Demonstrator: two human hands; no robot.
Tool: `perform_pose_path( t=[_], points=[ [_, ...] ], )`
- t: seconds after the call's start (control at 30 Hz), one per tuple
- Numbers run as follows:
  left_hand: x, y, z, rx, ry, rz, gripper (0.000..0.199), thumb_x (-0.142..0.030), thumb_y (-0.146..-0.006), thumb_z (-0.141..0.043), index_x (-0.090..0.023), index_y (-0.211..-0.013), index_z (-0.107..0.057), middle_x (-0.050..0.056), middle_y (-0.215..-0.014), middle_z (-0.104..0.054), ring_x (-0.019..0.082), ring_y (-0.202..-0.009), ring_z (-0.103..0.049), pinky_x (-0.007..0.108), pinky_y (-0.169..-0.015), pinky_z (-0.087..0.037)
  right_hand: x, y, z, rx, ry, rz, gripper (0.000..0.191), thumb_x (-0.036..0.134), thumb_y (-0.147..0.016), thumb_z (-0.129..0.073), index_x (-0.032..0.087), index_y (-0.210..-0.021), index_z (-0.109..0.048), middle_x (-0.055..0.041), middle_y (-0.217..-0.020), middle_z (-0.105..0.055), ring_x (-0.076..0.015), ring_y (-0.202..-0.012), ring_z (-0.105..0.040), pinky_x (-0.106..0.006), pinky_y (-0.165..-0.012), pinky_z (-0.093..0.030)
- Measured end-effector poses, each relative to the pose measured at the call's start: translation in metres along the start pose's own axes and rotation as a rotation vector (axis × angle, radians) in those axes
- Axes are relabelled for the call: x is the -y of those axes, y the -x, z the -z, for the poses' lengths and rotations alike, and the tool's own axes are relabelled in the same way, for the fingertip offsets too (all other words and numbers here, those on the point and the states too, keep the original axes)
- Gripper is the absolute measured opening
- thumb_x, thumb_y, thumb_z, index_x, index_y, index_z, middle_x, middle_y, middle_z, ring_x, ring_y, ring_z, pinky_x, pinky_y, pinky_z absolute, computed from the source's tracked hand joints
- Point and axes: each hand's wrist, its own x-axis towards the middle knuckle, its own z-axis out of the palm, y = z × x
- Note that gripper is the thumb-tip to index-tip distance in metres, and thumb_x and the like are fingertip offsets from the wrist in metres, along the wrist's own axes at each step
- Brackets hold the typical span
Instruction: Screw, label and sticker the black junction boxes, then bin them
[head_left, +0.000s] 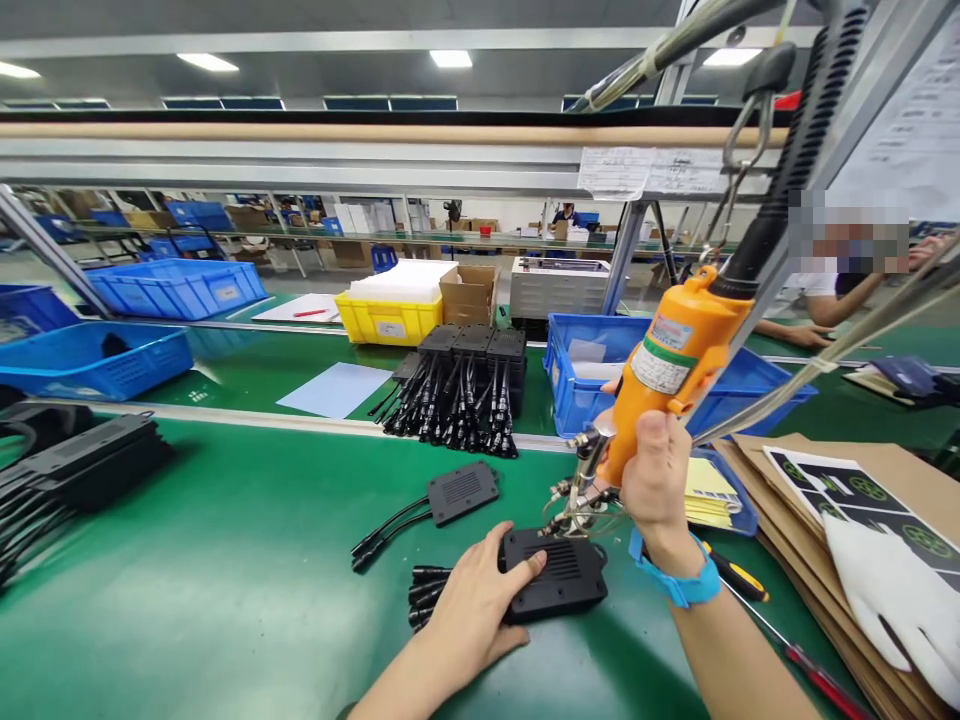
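Note:
My right hand (658,480), with a blue wrist strap, is wrapped round an orange electric screwdriver (656,365) that hangs from a hook and a ribbed black hose. The driver's lower end, with metal fittings and thin tubes, is at the far edge of a black cabled box (559,578). Whether its bit touches a screw cannot be made out. My left hand (480,600) grips this box from the left, thumb on the ribbed top. Black cable ends (427,595) stick out beyond that hand. Just behind lies a similar black box (463,493) with two cables.
More cabled boxes are piled at centre back (472,345) and at left (97,460). Blue bins (592,395) and a yellow bin (390,318) stand behind. Right are cardboard sheets (757,490), a white glove (885,590) and hand screwdrivers (814,675). Another person's arm (844,300) shows beyond.

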Motion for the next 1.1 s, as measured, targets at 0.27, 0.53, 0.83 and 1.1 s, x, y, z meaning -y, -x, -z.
perform_pose_path(
  t=[0.27,0.53,0.83,1.1],
  points=[
    [-0.001,-0.005,-0.003,0.056,-0.004,0.069,0.085,-0.014,-0.063,-0.082,-0.033,-0.136,-0.044,0.014,-0.136,-0.040,0.036,-0.112,-0.058,0.049,-0.091,-0.051,0.015,-0.010,0.005,-0.058,-0.090,-0.022,0.041,0.056,-0.088,-0.051,0.021,-0.100,-0.068,0.0020,-0.057,-0.056,-0.0115,-0.037,-0.049,-0.023,-0.030,-0.040],
    [0.002,-0.014,-0.003,-0.055,-0.016,0.024,0.091,-0.033,-0.058,-0.092,-0.029,-0.137,-0.047,0.019,-0.143,-0.035,0.041,-0.122,-0.051,0.053,-0.095,-0.049,0.076,-0.037,0.002,-0.164,-0.053,0.119,0.043,0.058,-0.091,-0.046,0.024,-0.100,-0.071,0.0017,-0.055,-0.051,-0.0118,-0.035,-0.044,-0.025,-0.026,-0.033],
    [-0.003,-0.016,0.012,-0.115,0.040,-0.020,0.050,-0.041,-0.083,-0.071,-0.023,-0.129,-0.059,0.018,-0.136,-0.046,0.037,-0.123,-0.052,0.051,-0.099,-0.047,0.048,-0.010,0.011,-0.066,-0.036,-0.037,0.045,0.058,-0.091,-0.047,0.024,-0.113,-0.067,0.0016,-0.060,-0.057,-0.0134,-0.042,-0.054,-0.027,-0.038,-0.046],
    [-0.003,-0.017,0.009,-0.118,0.077,-0.006,0.052,-0.038,-0.081,-0.075,-0.023,-0.128,-0.060,0.018,-0.136,-0.045,0.037,-0.121,-0.054,0.051,-0.098,-0.048,0.021,0.005,0.015,-0.056,-0.011,-0.081,0.041,0.058,-0.090,-0.049,0.027,-0.108,-0.068,0.0017,-0.058,-0.055,-0.0159,-0.046,-0.058,-0.026,-0.033,-0.043]
  ],
)
